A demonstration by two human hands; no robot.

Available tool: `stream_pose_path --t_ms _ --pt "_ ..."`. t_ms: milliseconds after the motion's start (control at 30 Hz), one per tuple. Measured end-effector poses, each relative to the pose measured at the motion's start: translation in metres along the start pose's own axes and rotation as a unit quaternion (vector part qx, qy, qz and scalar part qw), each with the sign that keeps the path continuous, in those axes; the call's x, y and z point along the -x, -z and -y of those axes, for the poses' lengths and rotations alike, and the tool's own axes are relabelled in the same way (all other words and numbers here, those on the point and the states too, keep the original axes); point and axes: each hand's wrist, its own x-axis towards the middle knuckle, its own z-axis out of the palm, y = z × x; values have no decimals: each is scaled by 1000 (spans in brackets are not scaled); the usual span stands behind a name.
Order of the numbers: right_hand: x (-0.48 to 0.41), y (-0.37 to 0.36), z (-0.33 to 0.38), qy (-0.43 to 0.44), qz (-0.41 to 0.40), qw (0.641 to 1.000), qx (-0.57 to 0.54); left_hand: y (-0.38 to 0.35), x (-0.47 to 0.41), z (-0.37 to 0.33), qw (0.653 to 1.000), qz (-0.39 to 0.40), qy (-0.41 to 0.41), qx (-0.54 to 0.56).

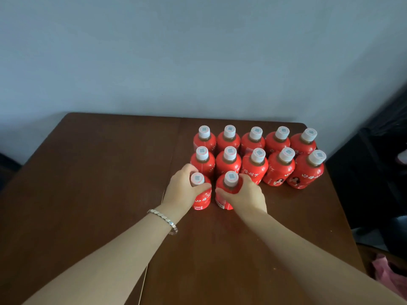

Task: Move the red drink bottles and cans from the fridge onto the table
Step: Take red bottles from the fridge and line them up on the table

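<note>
Obs: the left hand [185, 190] is curling fingers and thumb round the shoulder of the left front bottle [201, 200], covering most of its red label. The right hand [245, 195] is gripping the right front bottle [222, 200] the same way and hiding its right flank. Both bottles are standing upright just beside each other, white caps showing. I cannot tell whether their bases are resting on the table [99, 172] or are slightly off it. Label print is too blurred for me to read. Directly behind them, the middle row [256, 170] of five red bottles is partly masking the back row [252, 143] of five, so only caps and shoulders are showing there. A bracelet [164, 219] is sitting on the left wrist. The table's near edge is running out of frame. Its dark brown top is carrying a seam down the middle, and the bottles are grouped on the right half. A plain pale wall [198, 51] is rising behind it. At right, dark furniture [374, 172] is too dim to identify. A pink bundle [387, 274] is being cut off at the lower corner.
</note>
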Motion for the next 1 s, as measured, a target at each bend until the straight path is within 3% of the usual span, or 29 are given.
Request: stream_pose_path --t_ms 100,167,233,300,434,667,734,900,1001 --pt "-2 -6 1 1 -6 1000 -28 -4 -3 6 984 -26 97 149" --pt "-2 -8 0 -3 0 998 -62 -6 -4 13 953 12 214 214" --pt "-2 -9 -1 -5 2 996 -84 -10 -7 18 914 70 278 287" --pt "-2 -12 -2 -6 -2 995 -95 -14 -11 15 899 66 285 326" --pt "-4 -17 -2 -4 -5 997 -83 -21 -12 8 906 34 278 317" --pt "-9 -3 -8 48 67 997 0 -25 -5 -5 894 34 285 343" --pt "-5 1 -4 33 96 995 20 -25 -1 -10 903 24 289 318" --pt "13 13 -5 -5 138 982 127 -17 18 -22 933 -47 333 126" --pt "28 42 2 27 143 979 145 -4 37 -37 965 9 260 45"
